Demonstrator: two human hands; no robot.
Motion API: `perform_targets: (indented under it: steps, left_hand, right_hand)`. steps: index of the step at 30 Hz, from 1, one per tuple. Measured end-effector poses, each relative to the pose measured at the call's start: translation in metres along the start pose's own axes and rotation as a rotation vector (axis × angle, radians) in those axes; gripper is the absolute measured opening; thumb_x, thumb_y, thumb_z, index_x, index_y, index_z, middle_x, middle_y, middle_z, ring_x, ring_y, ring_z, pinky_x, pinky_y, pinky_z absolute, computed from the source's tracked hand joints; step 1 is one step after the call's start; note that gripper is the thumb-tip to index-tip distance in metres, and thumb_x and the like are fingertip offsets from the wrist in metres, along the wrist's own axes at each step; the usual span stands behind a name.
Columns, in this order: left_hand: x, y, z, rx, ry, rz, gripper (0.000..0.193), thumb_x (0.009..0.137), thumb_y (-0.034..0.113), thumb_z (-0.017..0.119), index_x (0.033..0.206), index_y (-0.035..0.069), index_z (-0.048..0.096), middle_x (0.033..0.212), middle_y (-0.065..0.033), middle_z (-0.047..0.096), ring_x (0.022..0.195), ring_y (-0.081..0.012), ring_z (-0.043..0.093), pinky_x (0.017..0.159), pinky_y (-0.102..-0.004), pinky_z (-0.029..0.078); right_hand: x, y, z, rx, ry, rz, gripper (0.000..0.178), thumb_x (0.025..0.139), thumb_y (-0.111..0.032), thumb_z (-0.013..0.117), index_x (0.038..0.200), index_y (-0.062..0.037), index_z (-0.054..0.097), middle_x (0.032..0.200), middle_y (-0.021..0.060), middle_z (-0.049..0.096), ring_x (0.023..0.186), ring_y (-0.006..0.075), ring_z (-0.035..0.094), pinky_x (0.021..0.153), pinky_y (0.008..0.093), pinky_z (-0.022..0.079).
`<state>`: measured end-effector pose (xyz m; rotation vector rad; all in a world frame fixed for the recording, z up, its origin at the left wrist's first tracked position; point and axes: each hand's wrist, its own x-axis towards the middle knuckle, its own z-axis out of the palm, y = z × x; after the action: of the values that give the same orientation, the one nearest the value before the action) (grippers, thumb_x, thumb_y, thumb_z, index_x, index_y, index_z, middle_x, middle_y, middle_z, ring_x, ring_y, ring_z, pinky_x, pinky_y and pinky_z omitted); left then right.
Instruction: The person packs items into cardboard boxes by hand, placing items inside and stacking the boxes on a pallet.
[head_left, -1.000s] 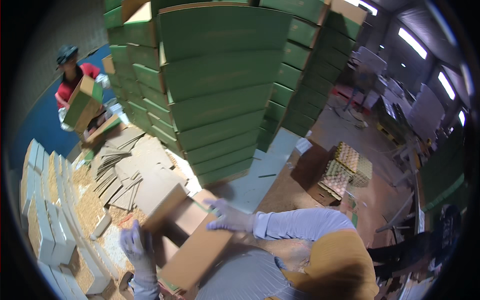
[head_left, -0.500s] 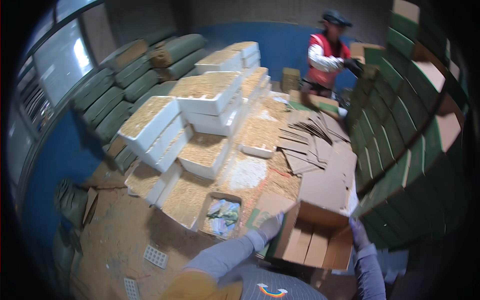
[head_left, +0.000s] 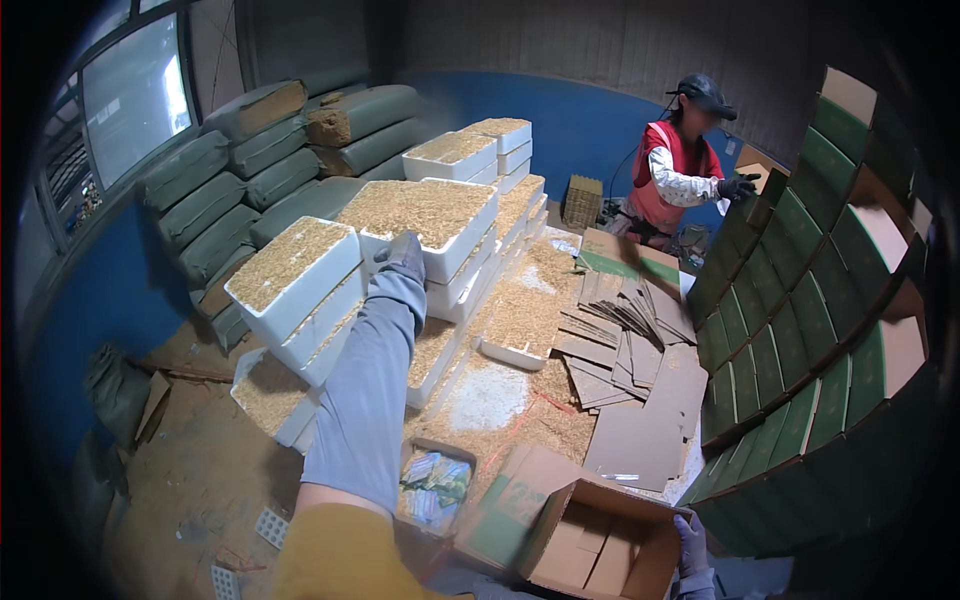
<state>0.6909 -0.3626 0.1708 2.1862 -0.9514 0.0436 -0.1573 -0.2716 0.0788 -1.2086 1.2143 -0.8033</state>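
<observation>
My left hand (head_left: 402,254), in a grey glove, reaches far forward to the near wall of a white foam box (head_left: 466,232) filled with tan, sawdust-like material. Its fingers are at the rim, partly dark and blurred, so I cannot tell whether they close on it. At the lower right, my right hand (head_left: 690,542), also gloved, grips the right wall of an open cardboard box (head_left: 600,545). Bare bottom flaps show inside that box. A small carton (head_left: 408,505) with colourful packets (head_left: 436,485) stands to the left of it, below my outstretched left arm.
More filled foam boxes (head_left: 300,262) are stacked around. Flattened cardboard sheets (head_left: 640,430) lie on the work surface. Green cartons (head_left: 770,350) form a high wall on the right; green sacks (head_left: 185,180) are piled at the left. A co-worker in a red vest (head_left: 665,190) stands at the back.
My left hand has let go of the cardboard box and moved forward and left to the foam box. My right hand still holds the cardboard box, now lower in view.
</observation>
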Motion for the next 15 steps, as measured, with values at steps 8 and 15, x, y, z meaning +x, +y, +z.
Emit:
perform_targets:
  steps: [8,15]
  left_hand:
    - [-0.132,0.181,-0.07,-0.773,0.157,-0.43,0.061,0.088,0.052,0.054,0.109,-0.004,0.062,0.091,-0.0155,0.064,0.077,-0.0251,0.061,0.073,-0.0356,0.051]
    - [-0.199,0.197,-0.1,-1.363,-0.381,-0.387,0.055,0.091,0.039,0.056,0.125,-0.003,0.049,0.116,-0.0217,0.058,0.101,-0.0319,0.062,0.089,-0.0404,0.052]
  right_hand:
    - [-0.042,-0.054,0.013,-0.02,0.106,0.004,0.032,0.086,-0.014,0.061,0.116,-0.0019,0.057,0.105,0.0053,0.061,0.097,0.0129,0.054,0.089,0.0275,0.043]
    - [-0.038,-0.062,0.003,-0.229,0.147,-0.033,0.024,0.093,-0.021,0.057,0.108,-0.003,0.06,0.096,0.0031,0.06,0.09,0.0115,0.052,0.081,0.0275,0.045]
